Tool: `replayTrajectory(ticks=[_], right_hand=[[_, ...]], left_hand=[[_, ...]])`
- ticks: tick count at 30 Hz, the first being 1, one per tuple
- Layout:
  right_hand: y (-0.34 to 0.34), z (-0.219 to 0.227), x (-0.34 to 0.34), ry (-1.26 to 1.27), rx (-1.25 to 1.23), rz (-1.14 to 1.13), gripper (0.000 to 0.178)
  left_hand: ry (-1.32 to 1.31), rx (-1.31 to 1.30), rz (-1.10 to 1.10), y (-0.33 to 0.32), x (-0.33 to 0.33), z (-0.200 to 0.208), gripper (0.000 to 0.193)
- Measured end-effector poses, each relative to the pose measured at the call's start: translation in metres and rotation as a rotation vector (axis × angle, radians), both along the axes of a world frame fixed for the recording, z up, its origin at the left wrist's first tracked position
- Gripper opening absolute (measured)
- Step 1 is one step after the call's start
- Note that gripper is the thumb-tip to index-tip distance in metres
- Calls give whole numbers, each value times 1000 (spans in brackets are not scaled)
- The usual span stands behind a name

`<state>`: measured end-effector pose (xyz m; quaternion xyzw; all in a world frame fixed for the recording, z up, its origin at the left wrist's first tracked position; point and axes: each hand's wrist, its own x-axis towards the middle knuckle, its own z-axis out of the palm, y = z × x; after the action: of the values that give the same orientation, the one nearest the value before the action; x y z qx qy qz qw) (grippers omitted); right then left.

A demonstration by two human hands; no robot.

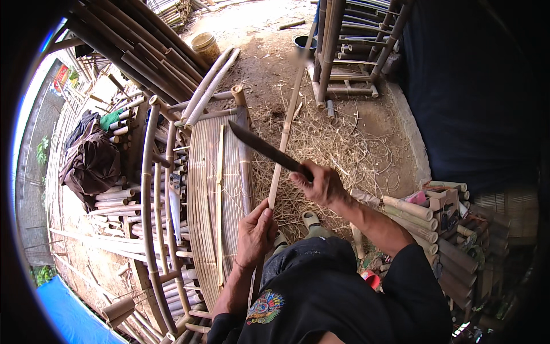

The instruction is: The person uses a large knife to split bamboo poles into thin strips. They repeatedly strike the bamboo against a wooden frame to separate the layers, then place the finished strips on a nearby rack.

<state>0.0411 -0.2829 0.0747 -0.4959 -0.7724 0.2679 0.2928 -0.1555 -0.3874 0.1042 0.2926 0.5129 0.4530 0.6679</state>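
Observation:
A long, pale bamboo strip (286,127) runs away from me across the middle of the view. Its near part is gripped by my left hand (255,234), thumb on top and fingers wrapped round it. My right hand (322,184) is closed round the handle of a machete (268,150). The dark blade slants up to the left and crosses over the strip, its tip above the edge of a bamboo bench (200,189). Whether blade and strip touch I cannot tell. Another thin split strip (220,195) lies lengthwise on the bench slats.
Shavings (338,152) litter the ground ahead. Stacked bamboo pieces (421,221) stand close on my right, and a bamboo frame (349,57) rises at the far right. A handsaw (175,206) hangs left of the bench. A bucket (205,47) sits beyond, near leaning dark poles (137,46).

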Motion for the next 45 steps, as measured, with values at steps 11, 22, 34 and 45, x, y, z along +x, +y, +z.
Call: replayTrajectory(ticks=[11, 22, 34, 45], right_hand=[[-15, 4, 0, -19, 160, 121, 54], [16, -12, 27, -152, 302, 6, 61], [116, 38, 154, -306, 275, -362, 66], [181, 83, 257, 58, -19, -853, 66]], left_hand=[[-29, 14, 36, -33, 0, -2, 40], [-33, -10, -28, -54, -6, 6, 43], [-11, -45, -106, -175, -75, -18, 42], [154, -105, -182, -207, -118, -33, 48]])
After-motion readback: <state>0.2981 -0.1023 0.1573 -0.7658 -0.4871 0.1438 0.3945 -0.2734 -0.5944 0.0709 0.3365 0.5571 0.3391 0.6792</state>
